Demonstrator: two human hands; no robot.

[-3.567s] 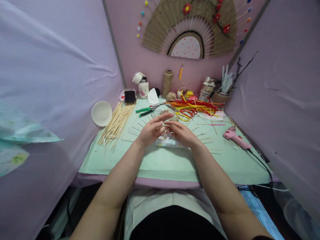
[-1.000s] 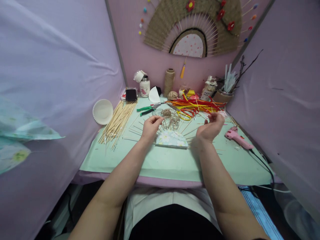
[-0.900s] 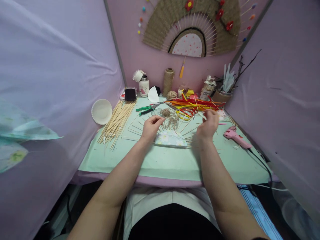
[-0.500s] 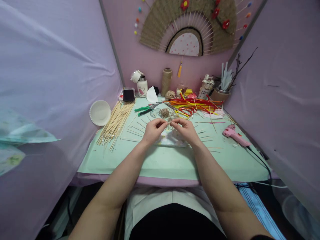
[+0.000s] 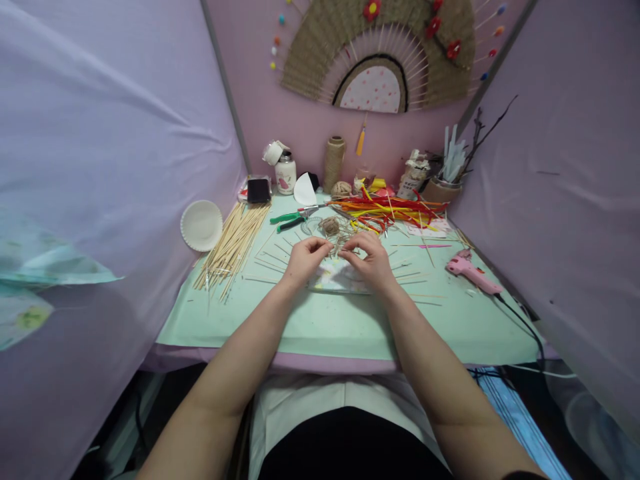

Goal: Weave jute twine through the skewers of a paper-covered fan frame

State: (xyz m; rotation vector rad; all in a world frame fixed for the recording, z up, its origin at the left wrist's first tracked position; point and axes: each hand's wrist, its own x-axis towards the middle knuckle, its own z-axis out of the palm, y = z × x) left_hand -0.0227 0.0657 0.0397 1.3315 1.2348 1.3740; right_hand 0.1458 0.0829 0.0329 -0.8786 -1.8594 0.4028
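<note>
My left hand (image 5: 307, 260) and my right hand (image 5: 374, 260) meet close together over the middle of the table, each with thumb and index finger in a pinch. Thin brown twine (image 5: 342, 235) runs to their fingertips from a small loose ball (image 5: 330, 226) just beyond. Under my hands lies a fan frame: a pale patterned base (image 5: 340, 283) with thin sticks (image 5: 270, 260) spreading out to both sides. My forearms and hands hide part of it.
On the left lie many bamboo sticks (image 5: 233, 247) and a white paper plate (image 5: 201, 225). Green-handled pliers (image 5: 287, 219) and red and yellow pipe cleaners (image 5: 395, 210) are behind my hands. A pink glue gun (image 5: 473, 272) with its cord rests at right. A twine spool (image 5: 335, 163) stands at the back.
My fingertips have drawn slightly apart, the left to the left and the right a little rightward. The things on the table stay in place.
</note>
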